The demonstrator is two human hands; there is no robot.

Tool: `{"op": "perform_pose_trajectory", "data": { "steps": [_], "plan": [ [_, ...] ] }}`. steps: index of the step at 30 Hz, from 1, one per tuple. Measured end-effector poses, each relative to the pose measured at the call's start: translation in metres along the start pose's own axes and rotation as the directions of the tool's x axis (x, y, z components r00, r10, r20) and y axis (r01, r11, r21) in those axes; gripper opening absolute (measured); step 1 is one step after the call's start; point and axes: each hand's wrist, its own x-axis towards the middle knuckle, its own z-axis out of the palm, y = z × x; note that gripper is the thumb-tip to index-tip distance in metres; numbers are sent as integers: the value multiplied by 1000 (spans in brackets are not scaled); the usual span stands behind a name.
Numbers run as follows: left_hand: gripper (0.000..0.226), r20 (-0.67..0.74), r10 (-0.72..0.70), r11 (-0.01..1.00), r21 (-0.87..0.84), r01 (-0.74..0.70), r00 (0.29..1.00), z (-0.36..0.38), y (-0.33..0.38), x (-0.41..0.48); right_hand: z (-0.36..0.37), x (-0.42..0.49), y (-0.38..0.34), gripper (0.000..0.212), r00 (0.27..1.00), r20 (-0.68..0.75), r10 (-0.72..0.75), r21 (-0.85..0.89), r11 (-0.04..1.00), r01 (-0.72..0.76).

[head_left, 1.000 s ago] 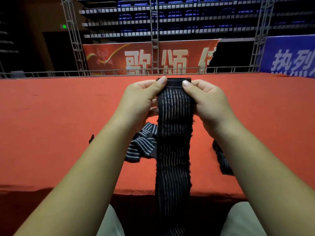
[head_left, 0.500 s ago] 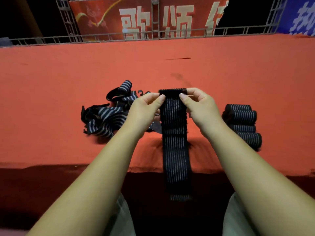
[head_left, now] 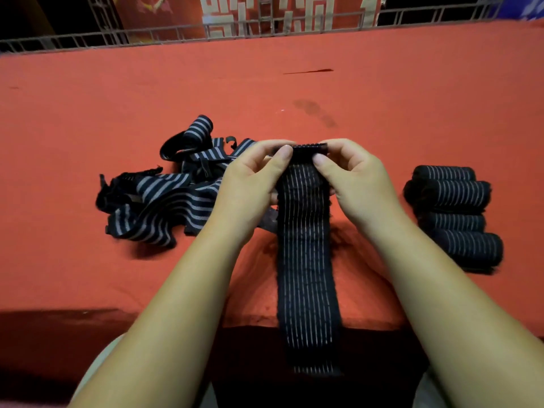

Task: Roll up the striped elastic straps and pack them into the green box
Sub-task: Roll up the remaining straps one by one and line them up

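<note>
Both hands, left hand [head_left: 250, 184] and right hand [head_left: 357, 184], pinch the top of a long dark pinstriped elastic strap [head_left: 307, 260], which hangs over the red cloth-covered table [head_left: 412, 113] edge; loose straps [head_left: 164, 198] left, rolled straps [head_left: 454, 216] right, open cloth beyond.

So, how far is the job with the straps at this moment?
Done: about four rolled straps lie together on the right of the red table. In hand: the left hand and right hand pinch the far end of one flat strap; its tail hangs over the table edge. Left: the loose pile on the left, and all packing; no green box is in view.
</note>
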Motion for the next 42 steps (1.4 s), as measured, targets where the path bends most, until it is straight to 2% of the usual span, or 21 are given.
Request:
{"op": "perform_pose_trajectory", "data": {
  "steps": [9,14,20,25,30,34,42],
  "plan": [
    [16,69,6,1000,-11,-5,998,-8,-16,12,0,1,13,28,999,48,-21,-9,1000,21],
    [17,59,-44,996,-76,48,997,-14,-24,8,1,-4,14,24,996,92,4,-48,999,0],
    [20,78,-94,982,-154,105,993,-19,-26,4,-1,-9,9,10,995,94,29,13,999,-31],
    [30,95,-121,953,-269,143,988,-18,-29,8,-3,-9,9,16,996,86,19,23,1000,-21],
    [23,101,-141,966,-206,160,985,-16,-29,7,-6,-7,14,28,996,75,38,-18,999,-37],
    [24,115,-113,970,-203,134,987,-15,-29,6,-12,-8,13,19,988,144,47,-135,990,-28],
    [18,132,-121,987,-89,134,984,-12,-28,4,-14,-12,17,21,992,126,16,-88,996,-5]
  ]
}}
